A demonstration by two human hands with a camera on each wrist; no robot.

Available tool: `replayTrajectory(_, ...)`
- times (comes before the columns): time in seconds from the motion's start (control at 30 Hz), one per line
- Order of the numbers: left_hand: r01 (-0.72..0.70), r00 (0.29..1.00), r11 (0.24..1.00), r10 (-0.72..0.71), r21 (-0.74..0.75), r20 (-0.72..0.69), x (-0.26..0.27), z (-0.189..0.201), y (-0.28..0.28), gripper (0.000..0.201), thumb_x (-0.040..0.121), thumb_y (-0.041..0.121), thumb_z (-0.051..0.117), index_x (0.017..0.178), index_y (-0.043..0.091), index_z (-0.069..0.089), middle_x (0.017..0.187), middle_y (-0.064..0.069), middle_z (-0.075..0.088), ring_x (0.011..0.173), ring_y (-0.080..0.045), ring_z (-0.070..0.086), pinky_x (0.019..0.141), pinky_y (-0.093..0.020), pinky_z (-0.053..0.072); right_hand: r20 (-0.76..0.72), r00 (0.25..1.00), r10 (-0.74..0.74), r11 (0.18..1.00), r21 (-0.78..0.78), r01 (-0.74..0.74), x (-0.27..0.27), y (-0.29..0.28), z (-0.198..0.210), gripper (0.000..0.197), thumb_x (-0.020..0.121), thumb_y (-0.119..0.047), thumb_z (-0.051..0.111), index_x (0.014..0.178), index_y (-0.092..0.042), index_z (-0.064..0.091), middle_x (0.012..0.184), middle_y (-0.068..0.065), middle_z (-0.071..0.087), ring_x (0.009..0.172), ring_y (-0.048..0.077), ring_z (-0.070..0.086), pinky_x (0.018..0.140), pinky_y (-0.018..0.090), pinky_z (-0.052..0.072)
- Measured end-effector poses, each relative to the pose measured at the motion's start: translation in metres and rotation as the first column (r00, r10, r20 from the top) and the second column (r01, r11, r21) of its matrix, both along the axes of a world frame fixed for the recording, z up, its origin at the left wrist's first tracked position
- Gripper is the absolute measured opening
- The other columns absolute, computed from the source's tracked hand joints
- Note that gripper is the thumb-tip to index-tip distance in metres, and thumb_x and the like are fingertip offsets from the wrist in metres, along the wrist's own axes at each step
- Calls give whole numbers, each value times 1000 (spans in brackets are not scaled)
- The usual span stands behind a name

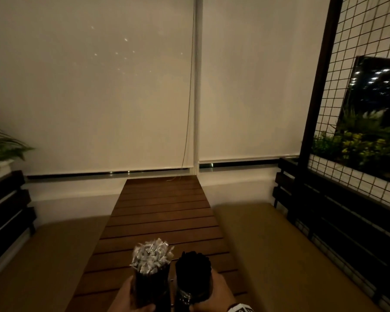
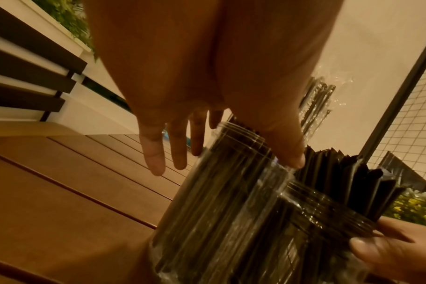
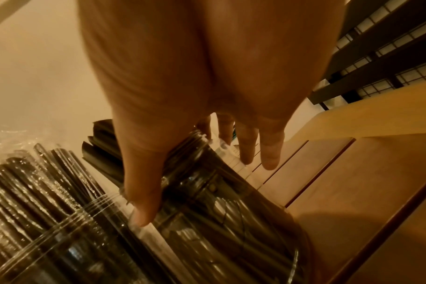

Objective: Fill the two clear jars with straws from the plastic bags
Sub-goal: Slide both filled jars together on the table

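both jars full w/ straws, side by side, lower centre of frame on bench [image 1: 162, 212]. left hand [image 1: 131, 296] cups left jar [image 1: 150, 287], right hand [image 1: 214, 291] cups right jar [image 1: 193, 287], grip wide, fingers straight, prob. steadying them upright.

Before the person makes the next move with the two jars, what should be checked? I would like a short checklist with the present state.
1. Left clear jar holds wrapped straws: ok.
2. Right clear jar holds black straws: ok.
3. Both jars upright, side by side on brown slatted wooden table: ok.
4. Left hand touches left jar, right hand touches right jar: ok.
5. Firm grip: cannot tell; fingers look straight.
6. Plastic bags empty: cannot tell, none in view.
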State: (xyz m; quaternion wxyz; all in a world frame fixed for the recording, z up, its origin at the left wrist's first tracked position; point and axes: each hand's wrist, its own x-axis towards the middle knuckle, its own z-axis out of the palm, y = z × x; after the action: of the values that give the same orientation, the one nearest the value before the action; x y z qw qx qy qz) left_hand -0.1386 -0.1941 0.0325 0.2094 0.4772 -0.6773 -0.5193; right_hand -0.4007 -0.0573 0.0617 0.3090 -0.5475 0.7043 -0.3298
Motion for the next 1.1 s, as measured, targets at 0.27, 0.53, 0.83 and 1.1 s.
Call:
replayTrajectory(0.27, 5, 997, 971, -22, -238, -72, 0, 24, 25, 92, 41, 56, 92, 118, 41, 43, 128, 8, 54, 121, -13, 55, 100, -41, 50, 14, 999, -40, 998, -38, 41, 3, -13, 12, 91, 42, -51, 91, 121, -40, 49, 124, -14, 64, 117, 5, 61, 99, 30, 54)
replayTrajectory(0.53, 8, 950, 991, -49, -134, -309, -12, 50, 47, 101, 30, 58, 91, 118, 35, 47, 123, 8, 60, 113, 0, 58, 99, -30, 47, 35, 996, -82, 995, -53, 84, 11, -24, 10, 100, 43, -51, 93, 129, -33, 46, 129, -15, 57, 123, 7, 56, 101, 26, 50)
replayTrajectory(0.83, 3, 961, 993, -34, -114, -275, -18, 52, 29, 80, 51, 23, 89, 112, 40, 41, 117, 15, 54, 109, -3, 54, 98, -30, 46, 44, 989, -144, 988, -52, 146, 10, -46, 5, 93, 53, -32, 95, 128, -18, 42, 122, -4, 56, 115, 14, 58, 89, 22, 50)
replayTrajectory(1.1, -2, 986, 992, -19, -129, -168, -17, 37, -21, 96, 43, 60, 87, 118, 66, 28, 139, 4, 47, 129, -17, 48, 107, -48, 44, 85, 985, -150, 987, -44, 154, 6, -87, 0, 92, 53, -32, 94, 127, -22, 40, 122, -2, 58, 112, 17, 61, 84, 22, 50)
